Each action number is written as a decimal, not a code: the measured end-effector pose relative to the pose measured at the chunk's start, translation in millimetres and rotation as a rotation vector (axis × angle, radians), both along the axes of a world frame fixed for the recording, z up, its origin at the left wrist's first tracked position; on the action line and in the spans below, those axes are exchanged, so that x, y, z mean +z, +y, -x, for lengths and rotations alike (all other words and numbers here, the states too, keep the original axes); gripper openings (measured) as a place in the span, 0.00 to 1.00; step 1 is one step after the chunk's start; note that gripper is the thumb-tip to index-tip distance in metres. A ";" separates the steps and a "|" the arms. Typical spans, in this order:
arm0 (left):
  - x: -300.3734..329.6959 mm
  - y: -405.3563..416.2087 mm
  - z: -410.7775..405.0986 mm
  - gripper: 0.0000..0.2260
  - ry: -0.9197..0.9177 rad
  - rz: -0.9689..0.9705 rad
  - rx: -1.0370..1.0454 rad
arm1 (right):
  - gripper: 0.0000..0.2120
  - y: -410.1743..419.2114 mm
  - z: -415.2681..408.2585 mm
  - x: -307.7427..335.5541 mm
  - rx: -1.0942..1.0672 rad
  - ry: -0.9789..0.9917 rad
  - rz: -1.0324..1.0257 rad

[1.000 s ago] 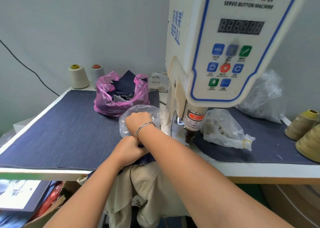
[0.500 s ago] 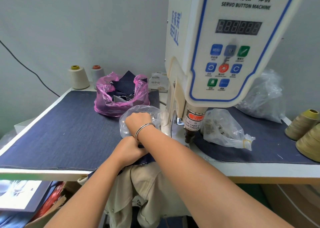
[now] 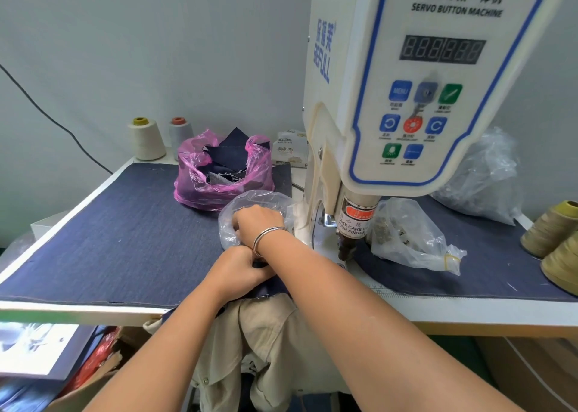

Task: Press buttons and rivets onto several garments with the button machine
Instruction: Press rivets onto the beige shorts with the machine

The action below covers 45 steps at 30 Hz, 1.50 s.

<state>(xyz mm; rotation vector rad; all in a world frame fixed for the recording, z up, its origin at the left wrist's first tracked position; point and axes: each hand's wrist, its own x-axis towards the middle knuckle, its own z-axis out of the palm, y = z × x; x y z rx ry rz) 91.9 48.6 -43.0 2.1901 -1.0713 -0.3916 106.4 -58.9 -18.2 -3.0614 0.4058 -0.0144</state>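
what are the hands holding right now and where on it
The left hand grips dark denim fabric at its edge. The right hand reaches into the clear bag; its grasp is hidden.

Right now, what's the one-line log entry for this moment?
stage: fetching fastener | right hand: reaching into clear bag | left hand: gripping dark fabric at table edge | button machine: nothing under press

Head cam, close, looks fwd/down over table (image 3: 93,239) at button machine (image 3: 406,99).

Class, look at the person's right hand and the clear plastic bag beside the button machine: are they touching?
Touching. The head view shows the right hand reaching into the clear plastic bag, its fingers under the film and the bag's rim draped round the knuckles.
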 end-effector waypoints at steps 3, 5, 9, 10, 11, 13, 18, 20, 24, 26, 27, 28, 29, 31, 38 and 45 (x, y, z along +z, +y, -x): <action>-0.7 -0.5 -0.7 0.17 -0.022 -0.028 0.023 | 0.15 -1.1 0.2 1.6 0.049 -0.026 0.069; -1.0 -0.8 -1.2 0.16 -0.031 -0.039 0.026 | 0.15 0.0 -0.8 2.3 0.076 -0.034 0.174; -2.5 -0.7 -1.9 0.16 -0.005 -0.029 0.024 | 0.15 2.4 -5.6 2.5 0.061 -0.012 0.311; -3.0 -0.5 -2.2 0.16 0.000 -0.029 0.024 | 0.15 2.9 -7.3 2.4 0.068 -0.010 0.334; -3.5 -0.5 -2.7 0.16 0.003 -0.027 0.022 | 0.14 3.4 -9.0 2.5 0.082 -0.018 0.357; -3.8 -0.2 -3.0 0.16 0.005 -0.021 0.008 | 0.14 4.1 -11.7 2.7 0.117 -0.053 0.385; -2.6 0.2 -2.6 0.17 0.004 -0.011 -0.010 | 0.13 4.0 -12.8 3.2 0.130 -0.085 0.350; -1.8 0.3 -2.4 0.16 0.006 -0.010 -0.011 | 0.13 3.6 -11.6 3.3 0.107 -0.093 0.321; 0.4 1.2 -0.8 0.15 0.015 0.001 -0.014 | 0.13 2.9 -9.3 2.8 0.045 -0.090 0.259; 1.3 1.5 0.0 0.14 0.020 0.003 -0.014 | 0.13 2.8 -8.9 3.4 0.039 -0.093 0.231; 1.7 1.7 0.3 0.15 0.027 0.008 -0.015 | 0.13 2.4 -8.8 3.5 0.034 -0.099 0.210; 2.3 1.9 0.5 0.15 0.038 0.015 -0.018 | 0.14 1.8 -8.5 3.4 0.021 -0.105 0.182; 2.8 2.0 0.8 0.16 0.047 0.022 -0.023 | 0.14 1.3 -7.7 2.9 0.002 -0.110 0.150; 3.5 2.3 1.6 0.18 0.048 0.037 -0.031 | 0.13 -0.4 -5.0 1.6 -0.051 -0.119 0.072; 3.9 2.3 1.0 0.11 0.045 0.052 -0.023 | 0.06 0.4 27.1 6.5 -0.268 -0.547 -0.594; 3.8 4.3 2.4 0.07 0.066 0.062 -0.027 | 0.10 35.7 113.3 19.9 -0.273 -0.715 -1.495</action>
